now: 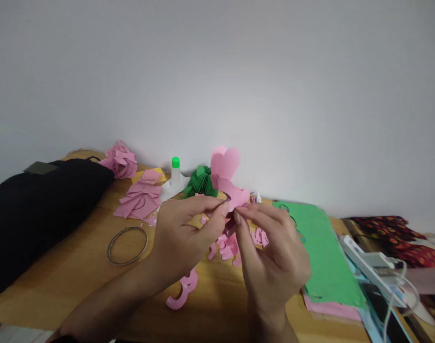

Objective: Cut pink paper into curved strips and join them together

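Observation:
My left hand (183, 233) and my right hand (271, 252) meet above the wooden table (78, 267), both pinching the same pink paper cut-out (226, 174). The cut-out has heart-shaped petals that stand up above my fingertips. Below my hands lie several small pink paper scraps (226, 247) and a curved pink offcut (183, 290). A green folded paper piece (201, 182) sits just behind my left hand.
A glue bottle with a green cap (175, 172) stands at the back. Pink paper pieces (141, 197) and a crumpled pink bunch (121, 159) lie back left. A metal ring (127, 245) lies left, beside a black bag (35, 209). Green paper sheets (321, 252) lie right, next to a white device (370, 267).

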A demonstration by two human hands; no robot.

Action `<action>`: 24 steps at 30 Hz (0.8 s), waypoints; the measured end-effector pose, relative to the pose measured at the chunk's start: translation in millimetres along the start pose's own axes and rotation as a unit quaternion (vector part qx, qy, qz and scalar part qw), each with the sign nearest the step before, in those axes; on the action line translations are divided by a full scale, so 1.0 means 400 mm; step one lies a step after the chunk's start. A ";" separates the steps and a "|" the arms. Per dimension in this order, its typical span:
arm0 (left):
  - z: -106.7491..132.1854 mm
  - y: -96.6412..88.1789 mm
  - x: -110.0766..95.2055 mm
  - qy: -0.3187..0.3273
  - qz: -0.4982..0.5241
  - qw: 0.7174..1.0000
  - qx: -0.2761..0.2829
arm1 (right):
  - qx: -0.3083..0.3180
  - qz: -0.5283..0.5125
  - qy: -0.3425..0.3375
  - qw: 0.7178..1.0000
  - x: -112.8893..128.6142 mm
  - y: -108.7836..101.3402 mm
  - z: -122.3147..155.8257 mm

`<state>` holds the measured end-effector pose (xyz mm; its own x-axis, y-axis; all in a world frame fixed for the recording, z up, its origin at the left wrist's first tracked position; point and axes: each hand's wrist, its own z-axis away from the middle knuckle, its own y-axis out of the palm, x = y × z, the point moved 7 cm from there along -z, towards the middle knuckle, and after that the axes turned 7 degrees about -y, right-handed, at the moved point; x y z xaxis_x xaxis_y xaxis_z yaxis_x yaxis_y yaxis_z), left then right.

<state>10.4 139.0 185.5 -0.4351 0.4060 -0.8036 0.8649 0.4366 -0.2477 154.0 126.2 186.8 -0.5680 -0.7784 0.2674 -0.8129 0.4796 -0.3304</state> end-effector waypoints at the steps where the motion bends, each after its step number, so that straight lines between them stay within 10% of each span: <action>1: 0.000 -0.001 -0.001 0.001 0.001 1.000 -0.002 | -0.001 -0.004 -0.003 1.000 0.001 0.000 -0.001; 24: -0.001 0.001 -0.012 0.044 0.010 0.999 -0.003 | 0.019 -0.020 0.017 0.999 -0.006 0.009 -0.009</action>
<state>12.5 137.6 189.7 -0.4390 0.4835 -0.7573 0.8717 0.4334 -0.2286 152.1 131.0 188.2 -0.5398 -0.7823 0.3110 -0.8300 0.4327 -0.3520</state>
